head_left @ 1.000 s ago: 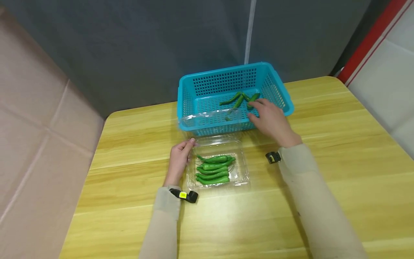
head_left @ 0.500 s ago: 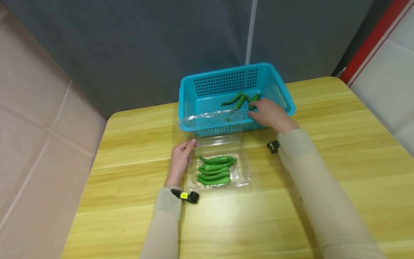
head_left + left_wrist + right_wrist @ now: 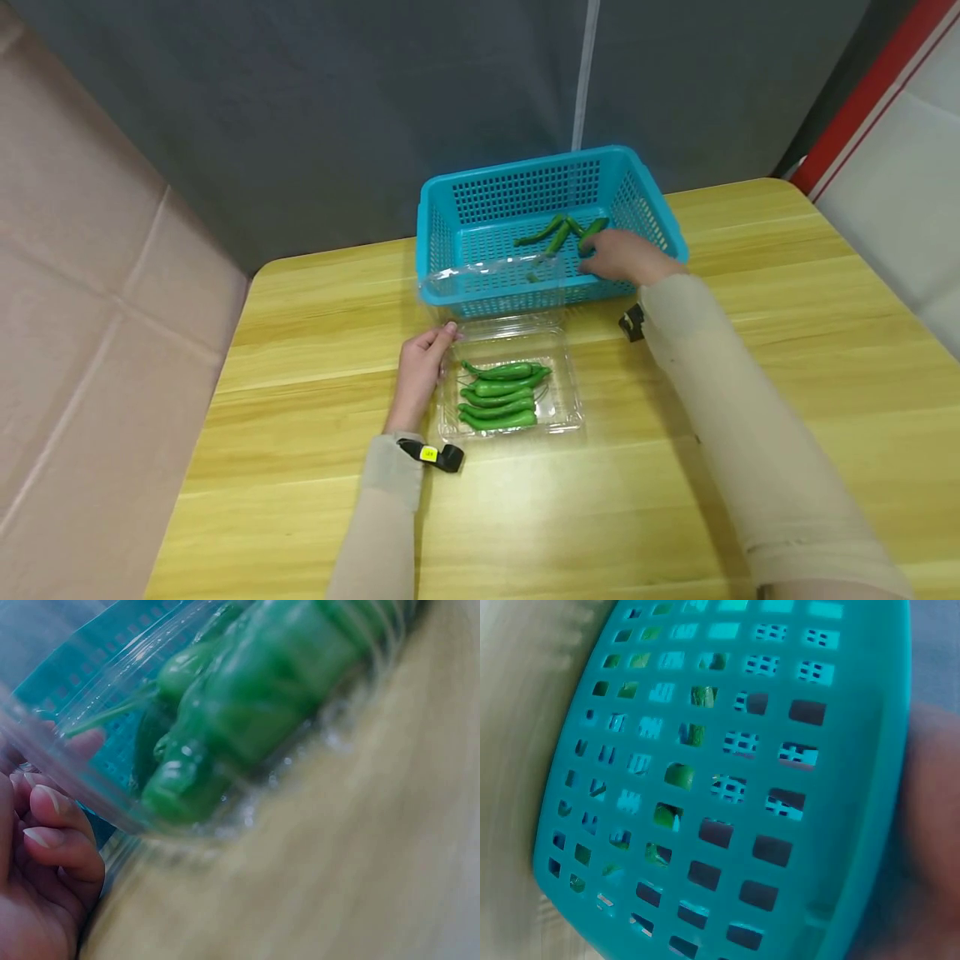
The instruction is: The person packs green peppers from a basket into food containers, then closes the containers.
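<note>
A clear plastic clamshell container (image 3: 566,400) lies with its lid raised against the basket; several green chili peppers (image 3: 498,396) are lined up in it. My left hand (image 3: 420,371) pinches the container's upper left edge, thumb on top; the left wrist view shows its curled fingers (image 3: 67,847) beside the plastic wall. My right hand (image 3: 626,254) reaches over the front rim of the blue basket (image 3: 517,167). Its fingers touch a green chili pepper (image 3: 597,225) inside; whether they grip it is hidden. Through the basket's holes, green shows in the right wrist view.
More green chili peppers (image 3: 540,232) lie on the basket floor, left of my right hand. The transparent lid (image 3: 487,271) overlaps the basket's front wall. A grey curtain (image 3: 337,125) hangs behind the wooden table (image 3: 300,333).
My right hand has lowered further into the basket, its fingers closing in on the chili pepper at the right. The left hand and the container have stayed in place.
</note>
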Demonstrator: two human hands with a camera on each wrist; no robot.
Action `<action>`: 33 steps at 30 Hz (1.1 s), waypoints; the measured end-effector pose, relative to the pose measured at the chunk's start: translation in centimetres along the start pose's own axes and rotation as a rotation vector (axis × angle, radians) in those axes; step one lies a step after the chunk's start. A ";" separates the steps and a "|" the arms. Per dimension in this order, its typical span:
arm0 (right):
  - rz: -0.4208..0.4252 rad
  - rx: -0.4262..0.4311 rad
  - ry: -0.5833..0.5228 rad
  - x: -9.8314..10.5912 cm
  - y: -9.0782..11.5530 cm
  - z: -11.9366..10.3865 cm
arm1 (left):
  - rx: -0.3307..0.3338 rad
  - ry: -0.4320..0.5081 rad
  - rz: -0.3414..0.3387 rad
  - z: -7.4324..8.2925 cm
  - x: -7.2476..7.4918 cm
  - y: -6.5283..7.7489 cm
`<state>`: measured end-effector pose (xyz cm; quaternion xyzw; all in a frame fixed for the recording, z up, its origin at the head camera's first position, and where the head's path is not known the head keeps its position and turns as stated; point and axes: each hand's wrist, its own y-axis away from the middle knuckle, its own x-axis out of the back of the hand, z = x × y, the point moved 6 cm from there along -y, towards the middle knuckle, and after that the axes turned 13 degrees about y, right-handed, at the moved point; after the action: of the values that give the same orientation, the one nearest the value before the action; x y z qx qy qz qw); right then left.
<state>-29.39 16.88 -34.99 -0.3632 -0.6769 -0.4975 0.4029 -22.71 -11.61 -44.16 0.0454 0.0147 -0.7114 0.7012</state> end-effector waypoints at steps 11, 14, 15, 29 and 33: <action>-0.158 0.026 0.017 -0.8 -1.4 0.1 | 0.012 0.014 0.013 0.4 0.0 0.6; -0.178 0.018 0.023 -1.0 -1.5 0.1 | 0.018 0.031 0.021 -0.4 0.3 0.3; -0.181 0.013 0.026 -1.0 -1.6 0.2 | 0.017 0.029 0.019 -0.4 0.3 0.4; -0.190 -0.042 0.095 -1.2 -2.5 0.8 | 0.019 -0.008 -0.001 1.2 -0.5 1.0; -0.182 -0.004 0.089 -1.4 -2.8 0.8 | 0.005 -0.025 -0.003 1.5 -0.6 0.9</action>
<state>-31.44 16.84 -37.42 -0.2785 -0.6878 -0.5489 0.3848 -21.88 -11.14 -42.59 0.0383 0.0042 -0.7129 0.7002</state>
